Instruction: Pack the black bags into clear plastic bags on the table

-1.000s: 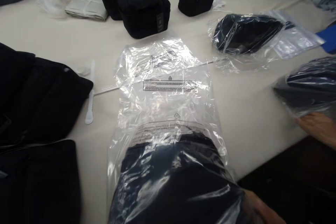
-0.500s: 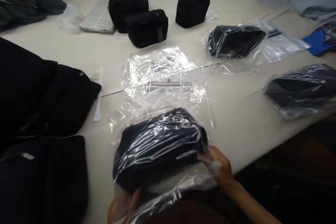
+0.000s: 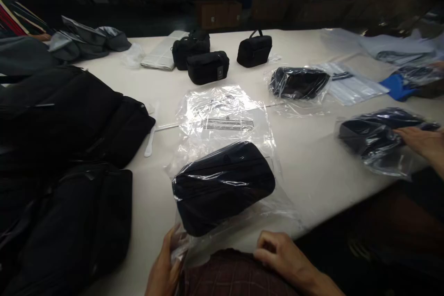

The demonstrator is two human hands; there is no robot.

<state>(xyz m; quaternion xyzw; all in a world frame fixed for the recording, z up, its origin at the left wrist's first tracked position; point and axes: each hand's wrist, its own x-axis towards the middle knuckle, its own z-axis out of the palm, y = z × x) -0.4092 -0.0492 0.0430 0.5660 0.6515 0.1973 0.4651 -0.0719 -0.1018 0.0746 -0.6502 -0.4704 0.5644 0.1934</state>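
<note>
A dark pouch [image 3: 225,185] lies inside a clear plastic bag [image 3: 227,125] in front of me. The bag stretches away across the table, with printed text on its far part. At the near left corner, my left hand [image 3: 166,261] is closed on the crumpled plastic edge. My right hand [image 3: 286,259] is curled, close to the near right side of the plastic, beside a dark checked garment [image 3: 236,275]. Whether anything is between its fingers is hidden.
Large black bags [image 3: 97,203] fill the left side. A white strip tool [image 3: 151,136] lies beside them. Black pouches [image 3: 208,67] stand at the back. Another person's hand [image 3: 421,143] touches a plastic-wrapped pouch [image 3: 374,132]; a second wrapped pouch [image 3: 300,83] lies farther back.
The view has tilted up. My right hand has come off the pouch's right end toward me. The pouch's covering plastic looks smoother. Another person's hand has appeared at the right.
</note>
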